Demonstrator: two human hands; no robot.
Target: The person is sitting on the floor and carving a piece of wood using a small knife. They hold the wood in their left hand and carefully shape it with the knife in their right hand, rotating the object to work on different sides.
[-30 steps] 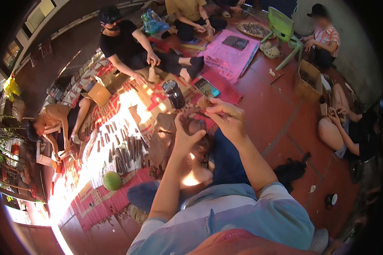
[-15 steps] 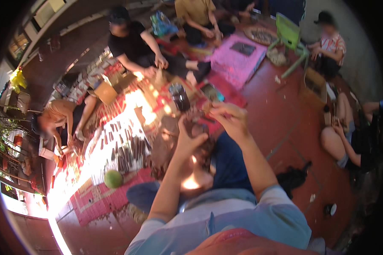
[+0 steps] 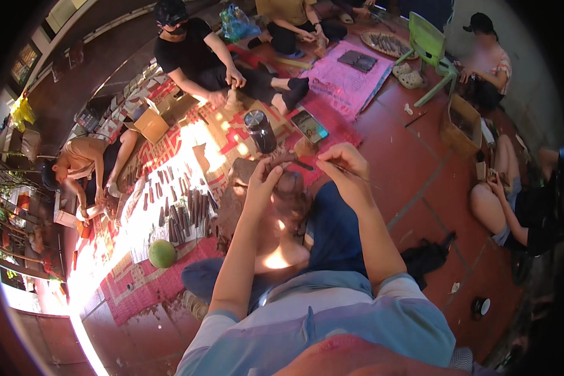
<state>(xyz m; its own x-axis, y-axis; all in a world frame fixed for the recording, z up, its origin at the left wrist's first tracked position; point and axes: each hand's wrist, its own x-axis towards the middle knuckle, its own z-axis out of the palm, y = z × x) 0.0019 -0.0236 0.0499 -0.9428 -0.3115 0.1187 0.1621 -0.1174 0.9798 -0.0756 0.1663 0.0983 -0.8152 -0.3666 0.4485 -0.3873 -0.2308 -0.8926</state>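
Both my hands are raised over my lap. My left hand (image 3: pixel 264 178) is closed, its thumb and fingers pinching a reddish-brown piece (image 3: pixel 285 159) that looks like clay. Just right of it, my right hand (image 3: pixel 348 170) is closed in a pinch on something thin, too small to make out. The fingertips of the two hands are a short way apart. Under them lies a brown lumpy mass (image 3: pixel 288 200), partly hidden by my left hand. A dark cylindrical jar (image 3: pixel 261 133) stands beyond my left hand, and a phone-like flat device (image 3: pixel 309 127) lies beside it.
On a white sheet to the left lie several dark brown sticks (image 3: pixel 182 216), with a green ball-like fruit (image 3: pixel 162 254) nearby. Co-workers sit around. A pink sheet (image 3: pixel 338 81), a green chair (image 3: pixel 429 47) and a cardboard box (image 3: pixel 150 124) stand farther off. A black cloth (image 3: pixel 427 255) lies right.
My left hand has closed from a spread thumb and fingers onto the brown piece and risen slightly. My right hand has shifted a little. The view is now steadier.
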